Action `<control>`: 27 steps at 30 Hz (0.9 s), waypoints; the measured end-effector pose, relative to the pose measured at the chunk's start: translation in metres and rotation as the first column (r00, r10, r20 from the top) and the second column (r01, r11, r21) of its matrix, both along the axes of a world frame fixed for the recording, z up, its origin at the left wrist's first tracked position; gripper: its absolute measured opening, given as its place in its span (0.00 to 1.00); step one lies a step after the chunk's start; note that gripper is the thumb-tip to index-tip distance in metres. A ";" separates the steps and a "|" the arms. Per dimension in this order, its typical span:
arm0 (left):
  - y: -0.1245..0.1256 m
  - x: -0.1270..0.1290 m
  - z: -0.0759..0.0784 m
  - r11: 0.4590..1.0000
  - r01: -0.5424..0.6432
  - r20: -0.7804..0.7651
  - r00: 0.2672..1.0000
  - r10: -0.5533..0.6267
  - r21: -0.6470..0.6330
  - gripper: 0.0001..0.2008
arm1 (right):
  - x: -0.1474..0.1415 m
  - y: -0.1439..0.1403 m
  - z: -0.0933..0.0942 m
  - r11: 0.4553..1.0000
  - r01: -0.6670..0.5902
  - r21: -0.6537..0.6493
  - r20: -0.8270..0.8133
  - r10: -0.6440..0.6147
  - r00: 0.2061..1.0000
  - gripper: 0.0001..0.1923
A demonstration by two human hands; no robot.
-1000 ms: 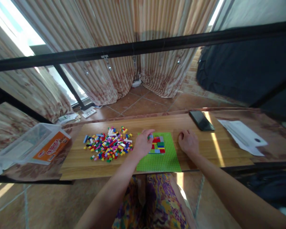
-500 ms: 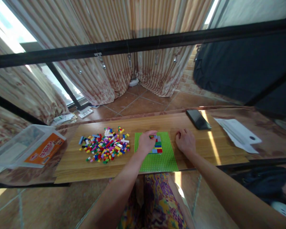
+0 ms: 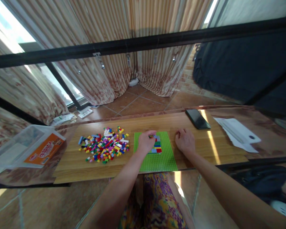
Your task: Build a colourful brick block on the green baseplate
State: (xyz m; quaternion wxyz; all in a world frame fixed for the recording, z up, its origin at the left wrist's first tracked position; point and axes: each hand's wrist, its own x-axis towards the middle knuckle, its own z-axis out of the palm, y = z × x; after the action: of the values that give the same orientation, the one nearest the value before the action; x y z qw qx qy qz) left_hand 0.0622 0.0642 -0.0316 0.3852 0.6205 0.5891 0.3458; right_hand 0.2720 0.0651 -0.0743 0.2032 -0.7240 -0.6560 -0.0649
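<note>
A green studded baseplate [image 3: 167, 160] lies on the wooden board. On it sits a low block of toy bricks [image 3: 158, 146] in rows of several colours, its left part hidden by my left hand [image 3: 146, 142]. Thumb and forefinger of that hand are pinched together at the block's far edge. Whether a brick is between the fingertips is too small to make out. My right hand [image 3: 185, 142] rests on the board just right of the baseplate, its fingers curled in and nothing visible in them.
Left of the baseplate spreads a pile of loose bricks [image 3: 107, 144]. A clear plastic box [image 3: 19, 140] with an orange label stands at the far left. A phone [image 3: 197, 119] and white papers [image 3: 240, 132] lie to the right. Beyond the board runs a dark bar [image 3: 143, 44].
The view has shifted very slightly. Both hands stay in nearly the same place, the left still pinched over the brick block.
</note>
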 end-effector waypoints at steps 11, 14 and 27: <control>0.003 -0.006 -0.004 0.998 0.024 0.085 0.996 -0.019 -0.060 0.24 | -0.001 0.000 0.003 1.000 0.002 -0.015 -0.014 -0.003 1.000 0.10; 0.005 -0.005 -0.006 0.998 0.007 0.073 0.997 -0.002 -0.068 0.22 | -0.001 -0.001 0.003 1.000 0.001 -0.007 -0.021 -0.001 1.000 0.10; 0.009 0.000 -0.006 0.998 -0.026 -0.022 0.999 0.025 -0.061 0.14 | 0.001 0.001 0.000 1.000 0.000 -0.002 -0.001 0.000 1.000 0.10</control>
State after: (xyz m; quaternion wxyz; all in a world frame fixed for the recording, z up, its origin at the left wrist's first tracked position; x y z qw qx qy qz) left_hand 0.0626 0.0730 -0.0376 0.3933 0.6044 0.6113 0.3261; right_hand 0.2726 0.0663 -0.0743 0.2027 -0.7242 -0.6560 -0.0637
